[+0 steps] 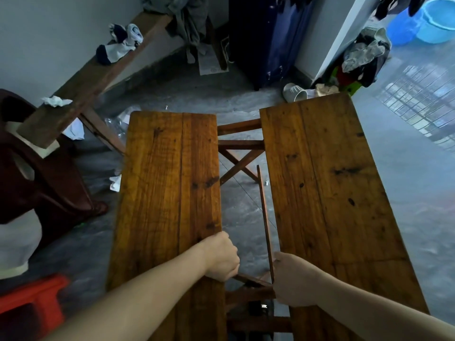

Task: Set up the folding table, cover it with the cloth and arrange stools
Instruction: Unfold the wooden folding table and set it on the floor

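Gripping the inner edges of the folding bench's two wooden leaves, a person's left hand (222,258) curls over the left leaf (170,193) while the right hand (293,279) clasps the right leaf (327,183); crossed legs (240,163) show between them, a red stool (32,306) nearby.

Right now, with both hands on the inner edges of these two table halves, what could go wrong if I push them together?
Left hand and right hand both grip the inner edges, so fingers could get pinched as the left panel meets the right panel. The thin loose strip standing in the gap might jam or snap.
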### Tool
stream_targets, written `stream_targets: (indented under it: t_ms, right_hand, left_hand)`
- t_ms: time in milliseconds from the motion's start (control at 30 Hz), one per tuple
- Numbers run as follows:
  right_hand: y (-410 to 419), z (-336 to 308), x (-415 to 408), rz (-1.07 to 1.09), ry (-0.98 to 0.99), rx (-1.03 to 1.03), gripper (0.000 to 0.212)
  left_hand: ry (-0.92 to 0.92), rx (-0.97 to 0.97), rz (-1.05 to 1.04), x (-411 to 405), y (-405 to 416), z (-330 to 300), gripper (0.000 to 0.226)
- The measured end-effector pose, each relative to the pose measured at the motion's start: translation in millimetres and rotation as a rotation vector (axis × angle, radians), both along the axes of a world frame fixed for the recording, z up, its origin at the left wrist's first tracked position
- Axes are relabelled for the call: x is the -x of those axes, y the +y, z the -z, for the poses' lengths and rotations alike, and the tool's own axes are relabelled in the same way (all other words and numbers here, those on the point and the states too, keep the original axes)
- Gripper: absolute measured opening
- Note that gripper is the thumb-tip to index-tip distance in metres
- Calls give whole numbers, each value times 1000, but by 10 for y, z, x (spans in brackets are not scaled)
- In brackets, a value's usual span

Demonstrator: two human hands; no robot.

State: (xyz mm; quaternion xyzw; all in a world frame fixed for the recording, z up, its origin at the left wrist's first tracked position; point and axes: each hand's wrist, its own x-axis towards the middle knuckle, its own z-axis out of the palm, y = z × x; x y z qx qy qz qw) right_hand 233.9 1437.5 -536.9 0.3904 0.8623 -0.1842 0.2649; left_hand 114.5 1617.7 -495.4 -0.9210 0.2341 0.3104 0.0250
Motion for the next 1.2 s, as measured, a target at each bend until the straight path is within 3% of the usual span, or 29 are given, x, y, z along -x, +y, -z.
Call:
stream_targets:
  t_ms: [233,333,633,900,1200]
  right_hand:
    - [154,-13,-15,76,-94,95,27]
    - [241,8,-28,4,-75,32,26]
    - [339,-28,-84,-22,-88,98,18]
    - [448,-25,-111,28,10,64,20]
    - [482,102,-102,99,99,-11,28]
  left_hand:
    - [-75,29,-37,-191,-31,128,44]
    - [-76,23,-21,-231,-41,185,43]
    - [-84,36,-40,-173,45,405,48]
    - [-139,29,15,-186,138,522,48]
    - [-79,19,6,-223,161,541,42]
